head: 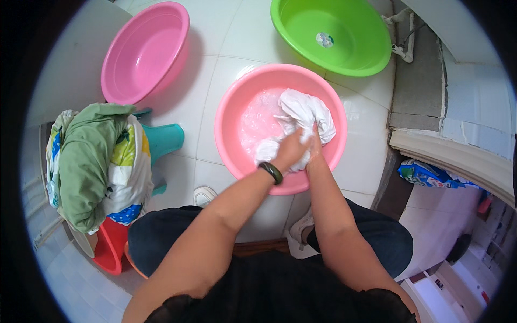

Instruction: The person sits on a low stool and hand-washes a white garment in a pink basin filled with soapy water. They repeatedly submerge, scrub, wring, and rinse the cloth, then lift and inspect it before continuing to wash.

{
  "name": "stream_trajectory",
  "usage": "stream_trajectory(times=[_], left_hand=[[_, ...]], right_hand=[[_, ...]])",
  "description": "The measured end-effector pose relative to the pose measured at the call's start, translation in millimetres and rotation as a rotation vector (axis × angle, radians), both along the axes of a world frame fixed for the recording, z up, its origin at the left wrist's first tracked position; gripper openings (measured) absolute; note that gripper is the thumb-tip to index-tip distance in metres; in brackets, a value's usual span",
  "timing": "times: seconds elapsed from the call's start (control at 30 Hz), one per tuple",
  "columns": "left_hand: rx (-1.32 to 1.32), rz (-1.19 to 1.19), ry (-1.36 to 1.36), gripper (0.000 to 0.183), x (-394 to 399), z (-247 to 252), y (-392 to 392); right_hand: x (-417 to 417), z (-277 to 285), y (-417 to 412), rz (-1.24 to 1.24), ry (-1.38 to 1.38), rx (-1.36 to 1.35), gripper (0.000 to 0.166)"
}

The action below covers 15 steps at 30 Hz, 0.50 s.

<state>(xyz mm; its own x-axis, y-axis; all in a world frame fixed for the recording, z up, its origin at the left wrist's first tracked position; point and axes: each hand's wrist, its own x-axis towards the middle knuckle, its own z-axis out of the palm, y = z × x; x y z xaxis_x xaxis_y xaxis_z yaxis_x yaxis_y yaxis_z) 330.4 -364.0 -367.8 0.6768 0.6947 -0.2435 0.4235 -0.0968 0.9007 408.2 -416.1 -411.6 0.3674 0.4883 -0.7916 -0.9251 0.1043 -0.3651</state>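
A pink plastic basin [229, 103] with sudsy water [258, 117] stands on the tiled floor between my feet. Wet white cloth [305, 107] is bunched in its right half and reaches toward the near rim. My left hand [294, 147], slightly blurred, grips a fold of this cloth. My right hand [315, 147] holds the cloth too, close beside the left. Some fingers are hidden in the folds. A dark green bangle [270, 173] circles my left wrist.
A second pink basin [143, 56] leans at the upper left. A green basin [343, 36] lies beyond mine. Green and patterned fabric [87, 161] is heaped on a teal stool [163, 137] at left, above a red container [109, 250]. White pipes [406, 50] run at right.
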Motion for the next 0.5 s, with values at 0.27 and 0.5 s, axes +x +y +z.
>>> stream_trajectory(times=[0.27,0.5], left_hand=[[0.135,0.017,0.288,0.043,14,47,63],[0.141,-0.11,0.288,0.047,11,50,10]], right_hand=[[-24,-8,24,-0.022,0.084,0.231,0.042],[-11,4,18,-0.02,0.068,0.614,0.036]])
